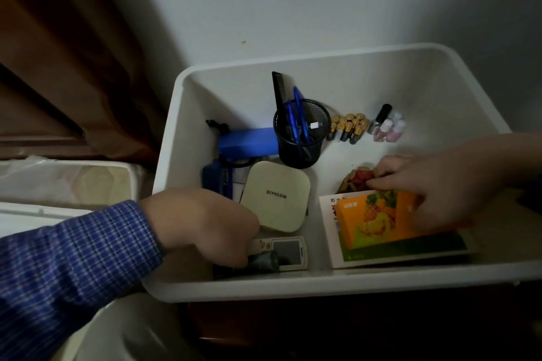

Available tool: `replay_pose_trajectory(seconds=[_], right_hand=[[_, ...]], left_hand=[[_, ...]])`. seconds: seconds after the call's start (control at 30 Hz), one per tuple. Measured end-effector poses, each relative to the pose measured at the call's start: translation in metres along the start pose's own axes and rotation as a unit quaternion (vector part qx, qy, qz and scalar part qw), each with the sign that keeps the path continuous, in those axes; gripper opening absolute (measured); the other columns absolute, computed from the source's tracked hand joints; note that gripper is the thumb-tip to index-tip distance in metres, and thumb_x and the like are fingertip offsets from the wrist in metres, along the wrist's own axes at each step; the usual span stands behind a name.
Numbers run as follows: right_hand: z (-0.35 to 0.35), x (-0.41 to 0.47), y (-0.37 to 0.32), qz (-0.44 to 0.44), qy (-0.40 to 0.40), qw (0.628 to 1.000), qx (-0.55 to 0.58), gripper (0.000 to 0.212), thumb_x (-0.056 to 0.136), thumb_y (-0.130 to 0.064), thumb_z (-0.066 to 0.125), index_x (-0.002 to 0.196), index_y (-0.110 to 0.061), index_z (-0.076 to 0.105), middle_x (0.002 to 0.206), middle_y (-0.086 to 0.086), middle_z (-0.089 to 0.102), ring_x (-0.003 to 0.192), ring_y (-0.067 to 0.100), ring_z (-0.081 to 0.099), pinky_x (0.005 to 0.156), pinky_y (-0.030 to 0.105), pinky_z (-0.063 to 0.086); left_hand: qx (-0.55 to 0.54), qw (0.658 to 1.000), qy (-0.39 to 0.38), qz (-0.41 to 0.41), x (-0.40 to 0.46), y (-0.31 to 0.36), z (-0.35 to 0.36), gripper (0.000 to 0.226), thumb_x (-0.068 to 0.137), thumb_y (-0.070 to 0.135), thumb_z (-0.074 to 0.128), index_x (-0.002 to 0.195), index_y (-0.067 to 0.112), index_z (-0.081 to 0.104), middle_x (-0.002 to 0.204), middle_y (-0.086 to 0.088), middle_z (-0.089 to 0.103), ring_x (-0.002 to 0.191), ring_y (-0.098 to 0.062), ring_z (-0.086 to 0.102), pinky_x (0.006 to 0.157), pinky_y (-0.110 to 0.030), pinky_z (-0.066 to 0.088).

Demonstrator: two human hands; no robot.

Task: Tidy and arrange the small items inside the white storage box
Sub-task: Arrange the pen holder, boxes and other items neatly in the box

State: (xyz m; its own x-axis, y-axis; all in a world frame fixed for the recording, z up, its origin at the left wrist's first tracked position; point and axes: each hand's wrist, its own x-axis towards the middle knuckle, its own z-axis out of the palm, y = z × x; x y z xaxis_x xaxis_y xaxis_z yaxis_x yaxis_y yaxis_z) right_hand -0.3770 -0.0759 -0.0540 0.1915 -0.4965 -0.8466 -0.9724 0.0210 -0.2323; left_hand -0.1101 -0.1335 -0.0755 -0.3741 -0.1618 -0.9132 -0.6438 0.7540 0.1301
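Note:
The white storage box (322,284) fills the middle of the head view. My left hand (202,223) reaches into its near left corner, fingers curled round a white remote control (289,252) that lies beside a dark tube (261,262). Next to that hand lies a cream square case (277,196). My right hand (434,187) comes in from the right and pinches the top of an orange fruit-printed box (378,220), which leans on a white and green flat box (396,252). A pile of red and yellow small pieces (356,177) lies just behind it.
A black mesh pen cup (302,138) with blue pens and a black comb stands mid-box. Several batteries (347,127) and small bottles (387,126) stand near the back wall. A blue box (249,143) lies at the left. A white bin (64,182) stands outside, left of the box.

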Motion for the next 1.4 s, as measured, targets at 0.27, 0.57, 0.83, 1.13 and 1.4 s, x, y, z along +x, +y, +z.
replay_pose_trajectory(seconds=[0.27,0.57,0.83,1.13,1.4], right_hand=[[-0.008,-0.018,-0.016,-0.084,0.188,0.979,0.009,0.069,0.086,-0.045,0.058,0.150,-0.045,0.031,0.145,-0.025,0.039,0.120,-0.003,0.045,0.097,0.019,0.042],[0.028,0.022,-0.100,-0.177,0.187,0.960,-0.112,0.016,0.092,-0.022,0.054,0.100,-0.022,0.067,0.086,-0.002,0.067,0.076,0.018,0.065,0.066,0.033,0.056],[0.037,0.065,-0.130,-0.205,0.130,0.954,-0.175,0.015,0.096,-0.024,0.062,0.082,-0.020,0.060,0.072,-0.003,0.055,0.061,0.017,0.055,0.049,0.026,0.039],[0.039,0.064,-0.134,-0.271,0.160,0.922,-0.225,0.020,0.098,-0.015,0.055,0.110,-0.017,0.070,0.082,-0.002,0.059,0.073,0.021,0.059,0.059,0.030,0.045],[0.038,0.052,-0.133,-0.196,0.113,0.957,-0.180,0.025,0.104,-0.019,0.049,0.119,-0.007,0.065,0.109,0.012,0.067,0.096,0.030,0.064,0.066,0.030,0.038]], left_hand=[[0.003,1.000,-0.016,0.021,0.007,0.004,0.001,0.032,0.097,0.026,0.059,0.126,0.014,0.059,0.116,-0.008,0.067,0.104,-0.023,0.066,0.091,-0.035,0.055],[-0.004,1.000,0.010,0.019,0.009,0.005,-0.002,0.033,0.095,0.026,0.062,0.126,0.017,0.059,0.104,-0.001,0.064,0.086,-0.012,0.060,0.064,-0.018,0.043],[0.044,0.999,-0.001,-0.001,0.008,0.008,-0.003,0.022,0.096,0.012,0.056,0.116,0.011,0.064,0.078,0.006,0.048,0.071,-0.013,0.050,0.077,-0.030,0.045],[0.028,0.999,-0.004,-0.019,0.009,0.008,-0.005,0.030,0.094,0.010,0.057,0.124,0.015,0.059,0.095,0.000,0.055,0.082,-0.015,0.052,0.082,-0.031,0.043],[0.012,1.000,-0.008,-0.005,0.015,0.006,-0.006,0.042,0.089,0.010,0.066,0.128,0.018,0.059,0.117,-0.005,0.062,0.106,-0.024,0.060,0.098,-0.041,0.049]])
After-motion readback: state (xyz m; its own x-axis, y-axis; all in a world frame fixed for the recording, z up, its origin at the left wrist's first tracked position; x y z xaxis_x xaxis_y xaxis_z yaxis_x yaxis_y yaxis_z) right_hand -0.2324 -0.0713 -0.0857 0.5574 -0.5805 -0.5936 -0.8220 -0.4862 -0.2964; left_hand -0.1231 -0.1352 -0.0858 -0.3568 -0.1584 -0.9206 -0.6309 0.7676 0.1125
